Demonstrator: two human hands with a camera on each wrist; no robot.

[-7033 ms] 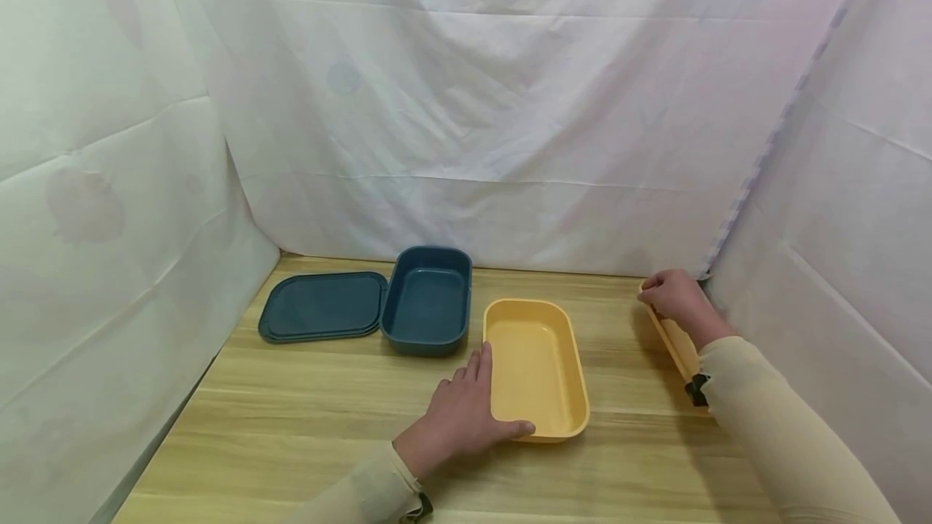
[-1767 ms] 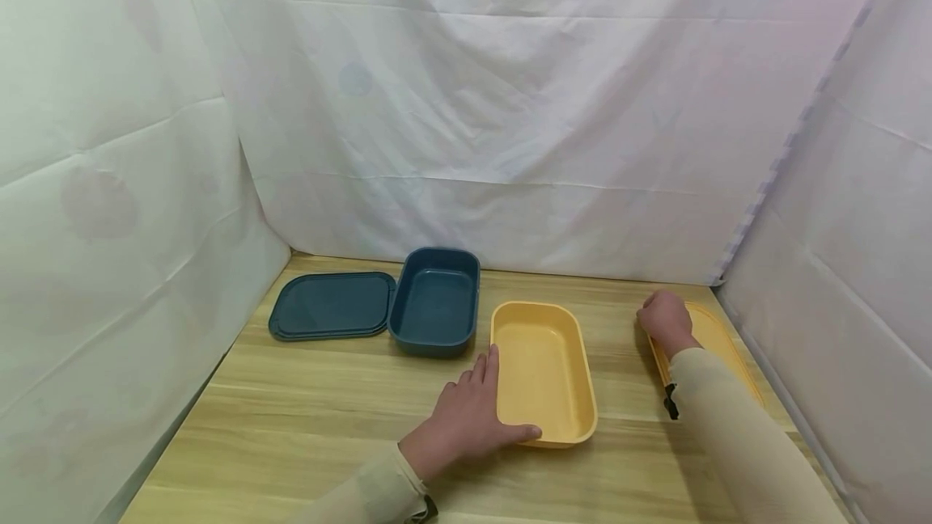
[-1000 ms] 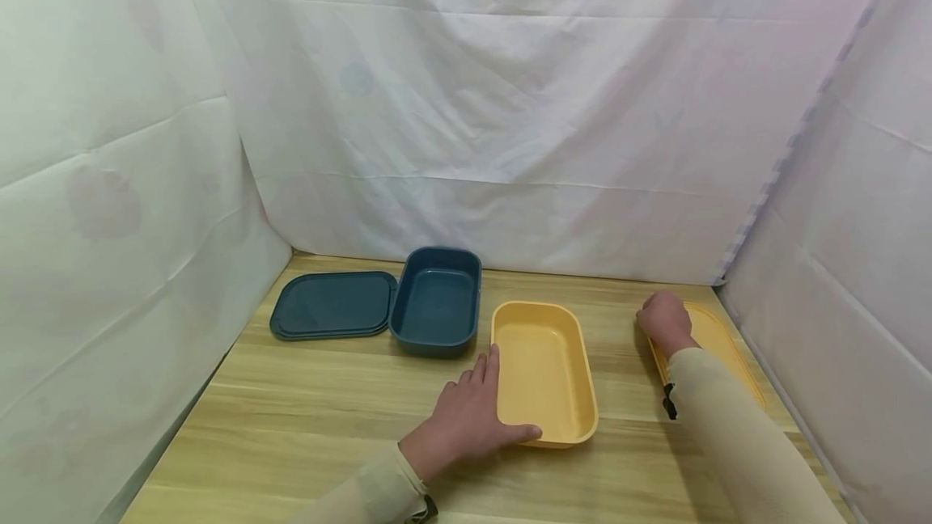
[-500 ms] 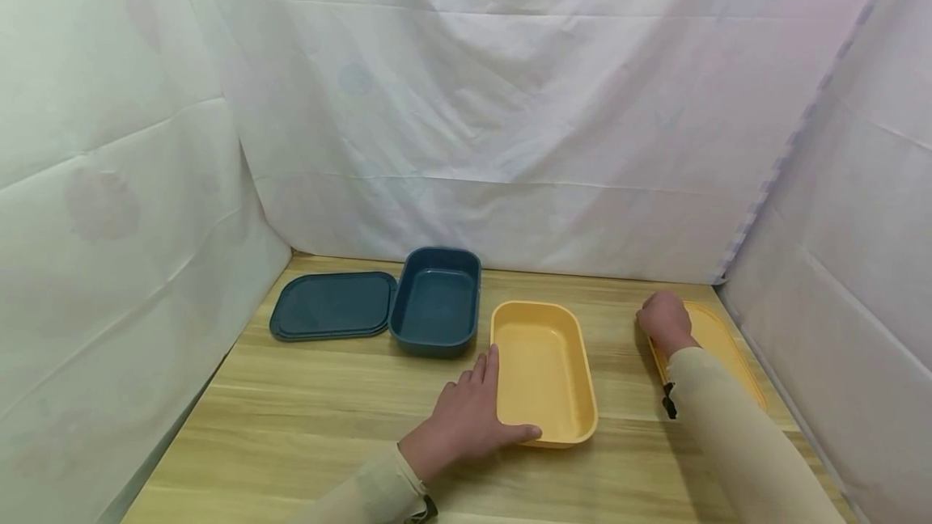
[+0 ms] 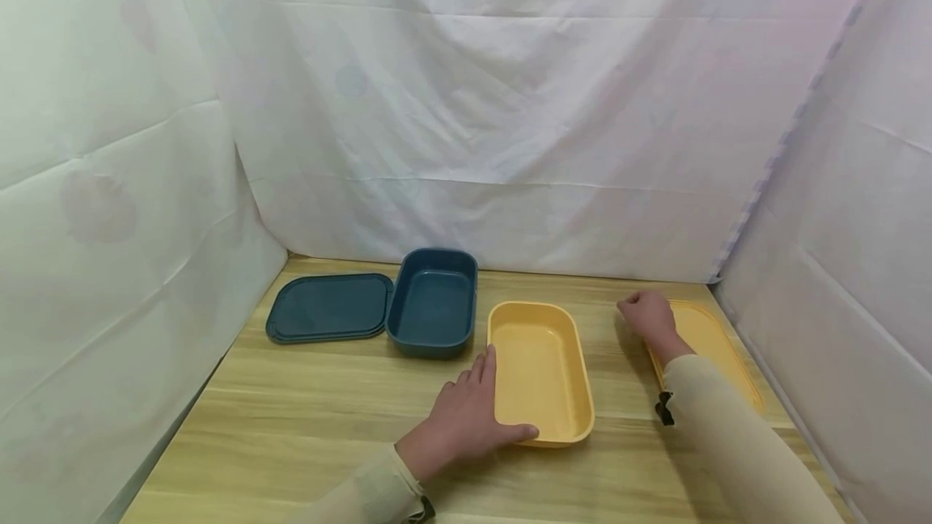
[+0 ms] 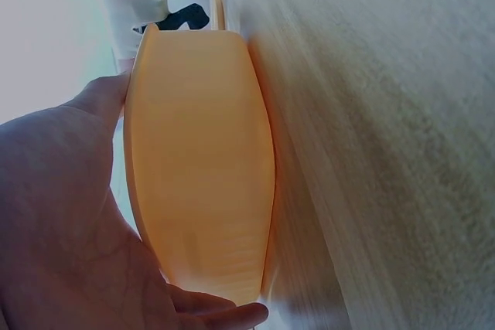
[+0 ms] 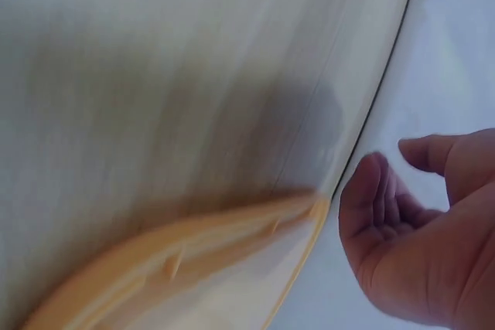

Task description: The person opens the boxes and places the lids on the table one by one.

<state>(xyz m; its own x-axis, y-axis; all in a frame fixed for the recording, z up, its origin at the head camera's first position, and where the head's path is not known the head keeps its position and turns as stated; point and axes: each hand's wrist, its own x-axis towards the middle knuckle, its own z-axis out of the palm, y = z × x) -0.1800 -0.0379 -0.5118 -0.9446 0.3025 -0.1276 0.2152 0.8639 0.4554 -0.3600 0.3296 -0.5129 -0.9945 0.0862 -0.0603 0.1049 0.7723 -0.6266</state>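
A yellow container (image 5: 539,370) stands open at the middle of the wooden table (image 5: 328,419). My left hand (image 5: 466,419) rests against its near left corner, fingers straight along the side wall and thumb along the near end; the left wrist view shows the palm (image 6: 69,229) against the container's wall (image 6: 201,191). A yellow lid (image 5: 717,346) lies flat by the right curtain. My right hand (image 5: 646,318) hovers at the lid's far left corner. In the right wrist view its fingers (image 7: 371,214) hang loosely curled and hold nothing, just clear of the lid's rim (image 7: 178,276).
A dark blue container (image 5: 431,302) stands at the back, touching the yellow one's far left corner. Its blue lid (image 5: 328,307) lies flat to its left. White cloth walls close the table on the left, back and right.
Seven seconds ago my right hand held the yellow lid on edge by the right wall; it lies flat now. In the last half second that hand slid left off the lid. The left hand stayed.
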